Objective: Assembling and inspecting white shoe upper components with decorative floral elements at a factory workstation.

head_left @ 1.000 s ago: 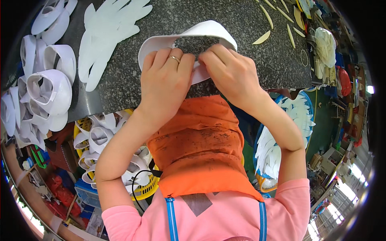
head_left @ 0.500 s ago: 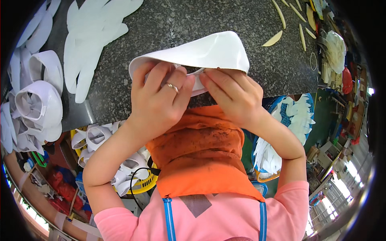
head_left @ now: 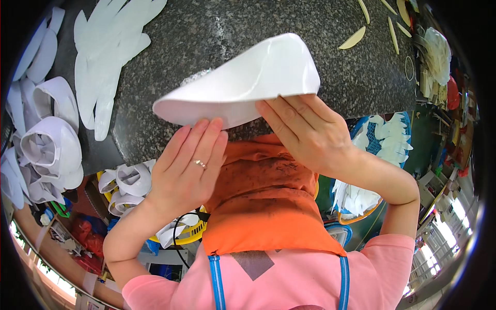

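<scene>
A glossy white shoe upper (head_left: 274, 72) is held over the speckled dark worktop, its narrow end toward the left. A sparkly trim (head_left: 196, 77) peeks out behind its far edge. My right hand (head_left: 310, 126) grips the near edge of the upper's wide part, fingers straight and side by side, thumb hidden. My left hand (head_left: 188, 165) is below the narrow end, its fingers stretched out flat with tips at the lower edge. Whether those tips press on the upper I cannot tell. A ring shows on one left finger.
White flat pieces (head_left: 106, 57) and piled white uppers (head_left: 54, 142) lie on the left. Cream slivers (head_left: 354, 39) and a rubber band (head_left: 409, 68) are at the far right. A yellow basket (head_left: 194, 232) and a blue basket (head_left: 369, 139) of white pieces stand below.
My left hand has come out of the upper's opening and drawn down and left, fingers straightening. The upper's opening has turned out of sight, and its narrow end reaches further left.
</scene>
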A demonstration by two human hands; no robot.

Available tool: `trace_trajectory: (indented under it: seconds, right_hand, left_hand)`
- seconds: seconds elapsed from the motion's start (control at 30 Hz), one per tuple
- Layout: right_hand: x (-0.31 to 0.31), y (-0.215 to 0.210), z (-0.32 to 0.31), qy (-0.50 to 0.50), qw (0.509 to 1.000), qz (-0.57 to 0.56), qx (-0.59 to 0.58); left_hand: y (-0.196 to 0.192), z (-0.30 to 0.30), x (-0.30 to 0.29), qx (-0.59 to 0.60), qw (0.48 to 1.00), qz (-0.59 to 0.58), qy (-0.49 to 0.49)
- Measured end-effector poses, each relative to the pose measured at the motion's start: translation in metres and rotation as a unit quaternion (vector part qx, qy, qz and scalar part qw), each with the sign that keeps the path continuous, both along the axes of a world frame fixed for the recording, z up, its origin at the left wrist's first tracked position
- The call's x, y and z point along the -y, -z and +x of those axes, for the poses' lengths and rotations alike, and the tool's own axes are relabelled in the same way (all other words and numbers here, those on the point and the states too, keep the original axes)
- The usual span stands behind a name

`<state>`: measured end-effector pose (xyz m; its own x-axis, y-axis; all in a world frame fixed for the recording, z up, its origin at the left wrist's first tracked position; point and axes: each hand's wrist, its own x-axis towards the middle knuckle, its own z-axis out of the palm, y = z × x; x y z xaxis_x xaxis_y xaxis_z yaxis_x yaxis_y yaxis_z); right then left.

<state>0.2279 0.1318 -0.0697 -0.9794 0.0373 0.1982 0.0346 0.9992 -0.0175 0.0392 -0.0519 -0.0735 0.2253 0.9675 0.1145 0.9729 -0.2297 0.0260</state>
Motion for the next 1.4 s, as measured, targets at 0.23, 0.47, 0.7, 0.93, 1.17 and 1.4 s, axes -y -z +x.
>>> trace_trajectory:
  seconds: [0.23, 0.47, 0.7, 0.93, 1.17, 1.4]
  right_hand:
    - [-0.025, -0.002, 0.0, -0.073, 0.996, -0.009, -0.06]
    - [-0.039, -0.005, -0.033, -0.041, 0.991, 0.059, -0.113]
    - [-0.003, -0.037, -0.036, 0.117, 0.581, -0.798, -0.108]
    - [-0.015, -0.015, -0.03, 0.184, 0.521, -0.831, -0.062]
    - [0.008, -0.024, -0.05, 0.254, 0.593, -0.738, -0.196]
    - [-0.006, -0.021, -0.068, 0.242, 0.59, -0.757, -0.144]
  left_hand:
    - [0.01, 0.041, -0.042, 0.161, 0.979, 0.001, -0.128]
    - [0.001, 0.021, -0.002, 0.273, 0.956, 0.081, -0.07]
    - [-0.021, 0.045, -0.038, 0.463, 0.821, 0.221, -0.25]
    - [-0.024, 0.045, -0.036, 0.452, 0.866, 0.101, -0.188]
    - [-0.023, 0.071, -0.044, 0.511, 0.827, 0.088, -0.217]
    - [-0.038, 0.064, -0.045, 0.6, 0.771, 0.049, -0.206]
